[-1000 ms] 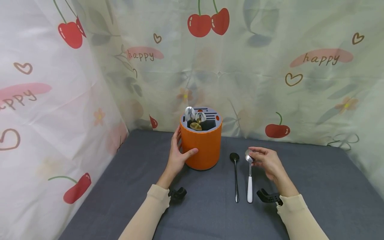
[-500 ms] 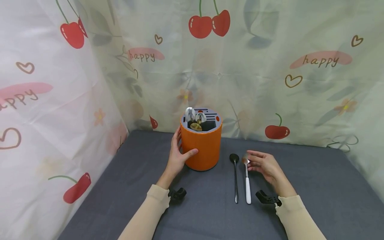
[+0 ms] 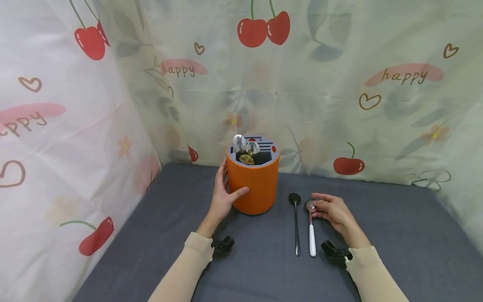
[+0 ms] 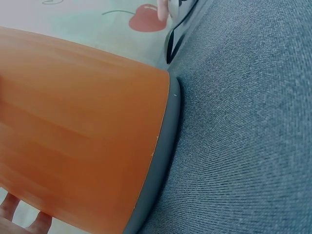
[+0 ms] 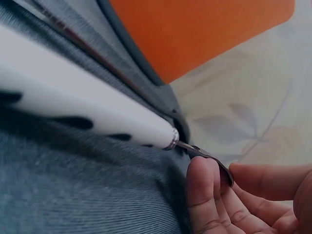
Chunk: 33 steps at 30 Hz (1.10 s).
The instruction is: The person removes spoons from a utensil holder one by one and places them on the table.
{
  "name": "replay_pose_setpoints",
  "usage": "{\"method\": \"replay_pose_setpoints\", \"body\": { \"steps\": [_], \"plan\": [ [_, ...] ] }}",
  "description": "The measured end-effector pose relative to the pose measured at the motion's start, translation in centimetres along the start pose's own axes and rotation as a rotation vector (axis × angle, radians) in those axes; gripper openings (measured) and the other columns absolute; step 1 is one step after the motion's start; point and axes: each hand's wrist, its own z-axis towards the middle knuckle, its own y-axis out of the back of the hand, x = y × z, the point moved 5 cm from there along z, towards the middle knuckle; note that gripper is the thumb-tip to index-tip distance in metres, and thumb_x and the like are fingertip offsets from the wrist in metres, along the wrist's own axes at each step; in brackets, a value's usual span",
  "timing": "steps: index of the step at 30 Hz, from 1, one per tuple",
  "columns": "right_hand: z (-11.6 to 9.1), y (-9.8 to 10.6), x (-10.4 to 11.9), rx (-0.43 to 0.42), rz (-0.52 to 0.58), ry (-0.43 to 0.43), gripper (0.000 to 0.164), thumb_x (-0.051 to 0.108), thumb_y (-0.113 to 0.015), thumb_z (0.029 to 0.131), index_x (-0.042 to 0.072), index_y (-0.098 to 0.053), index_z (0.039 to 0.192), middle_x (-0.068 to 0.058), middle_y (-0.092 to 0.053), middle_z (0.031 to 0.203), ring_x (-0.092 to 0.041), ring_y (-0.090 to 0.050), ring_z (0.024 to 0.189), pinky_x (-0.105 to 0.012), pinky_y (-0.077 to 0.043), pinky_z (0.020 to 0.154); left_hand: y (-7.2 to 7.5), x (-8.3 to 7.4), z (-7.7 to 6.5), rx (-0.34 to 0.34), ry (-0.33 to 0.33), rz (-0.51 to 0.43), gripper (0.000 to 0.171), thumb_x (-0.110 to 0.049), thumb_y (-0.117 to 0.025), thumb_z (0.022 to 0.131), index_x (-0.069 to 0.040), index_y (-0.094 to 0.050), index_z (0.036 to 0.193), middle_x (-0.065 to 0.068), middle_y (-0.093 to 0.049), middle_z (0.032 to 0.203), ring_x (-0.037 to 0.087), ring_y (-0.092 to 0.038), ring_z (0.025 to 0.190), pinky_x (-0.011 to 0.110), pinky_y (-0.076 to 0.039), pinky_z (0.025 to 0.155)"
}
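Observation:
My left hand holds an orange cylindrical utensil holder from its left side, thumb across the front and fingers partly hidden behind. Metal spoon bowls and a gold-coloured utensil end stick up from its grey, slotted top. To the right, a spoon with a white handle and metal bowl lies with its handle toward me. My right hand pinches its bowl end. The right wrist view shows thumb and fingertips at the edges of the bowl, with dark marks on the white handle.
A long, thin dark spoon lies between the holder and the white-handled spoon, nearly parallel to it. Grey cloth covers the table. Printed curtains hang along the back and left side.
My right hand has moved slightly toward me and left. The white-handled spoon has shifted a little left, closer to the dark spoon, its bowl end drawn toward me. My left hand stays on the holder.

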Motion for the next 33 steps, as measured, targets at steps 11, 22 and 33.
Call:
{"method": "replay_pose_setpoints", "body": {
  "steps": [11, 22, 33],
  "plan": [
    [-0.24, -0.14, -0.04, -0.024, -0.072, 0.004, 0.051, -0.004, -0.053, 0.104, -0.019, -0.036, 0.150, -0.010, -0.069, 0.096, -0.012, -0.070, 0.077, -0.029, -0.062, 0.073, -0.10, -0.32, -0.01, -0.001, -0.024, 0.009, 0.103, -0.041, -0.083, 0.090, -0.035, -0.015, 0.167, -0.011, -0.021, 0.167, 0.015, -0.024, 0.154, 0.056, -0.021, 0.126],
    [-0.08, 0.06, -0.30, -0.038, -0.110, -0.011, 0.048, -0.002, -0.055, 0.104, -0.020, -0.042, 0.147, -0.011, -0.068, 0.095, -0.013, -0.068, 0.073, -0.028, -0.061, 0.069, 0.02, -0.24, -0.11, -0.007, -0.008, 0.017, 0.102, -0.037, -0.082, 0.091, -0.034, -0.014, 0.167, -0.012, -0.021, 0.168, 0.015, -0.023, 0.155, 0.053, -0.022, 0.126],
    [-0.12, 0.09, -0.60, -0.005, -0.150, -0.010, 0.047, -0.001, -0.053, 0.105, -0.018, -0.043, 0.148, -0.011, -0.066, 0.095, -0.012, -0.067, 0.072, -0.026, -0.061, 0.068, 0.01, -0.23, -0.19, -0.006, -0.005, 0.012, 0.100, -0.041, -0.083, 0.090, -0.041, -0.016, 0.165, -0.011, -0.021, 0.167, 0.016, -0.023, 0.155, 0.055, -0.022, 0.126]
  ]
}}
